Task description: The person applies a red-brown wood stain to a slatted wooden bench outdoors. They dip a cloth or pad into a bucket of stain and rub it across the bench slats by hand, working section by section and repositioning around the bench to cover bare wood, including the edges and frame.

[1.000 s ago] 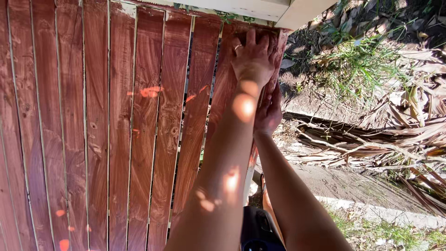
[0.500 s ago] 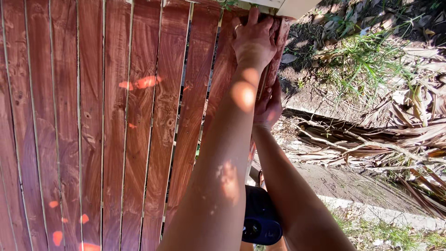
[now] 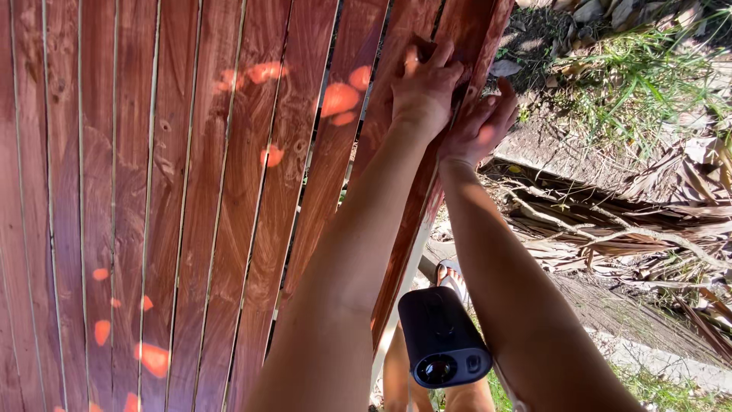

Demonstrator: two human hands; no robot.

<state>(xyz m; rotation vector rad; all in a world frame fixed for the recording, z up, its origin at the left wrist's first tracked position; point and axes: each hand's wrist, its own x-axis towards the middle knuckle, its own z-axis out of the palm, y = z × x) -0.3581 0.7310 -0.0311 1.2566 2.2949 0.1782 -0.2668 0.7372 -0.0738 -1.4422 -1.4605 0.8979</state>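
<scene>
A red-brown stained wooden fence [image 3: 191, 191] fills the left of the head view. Both of my arms reach up to its last plank [image 3: 465, 30] at the right end. My left hand [image 3: 423, 84] lies on the plank's face with its fingers curled against the wood. Just below and to the right, my right hand [image 3: 480, 122] wraps the plank's outer edge, thumb out to the right. The two hands touch each other. Whatever is under the palms is hidden.
A dark rounded device [image 3: 446, 336] hangs at my chest between my arms. Below it shows my foot in a sandal [image 3: 451, 273]. Right of the fence lie dry palm fronds [image 3: 633, 221], bare soil, grass [image 3: 640, 69] and a concrete edge [image 3: 656, 358].
The view has tilted: my hands sit lower in the frame, the pale beam above the fence is gone from sight, and the dark device shows fully. Both hands stay on the end plank.
</scene>
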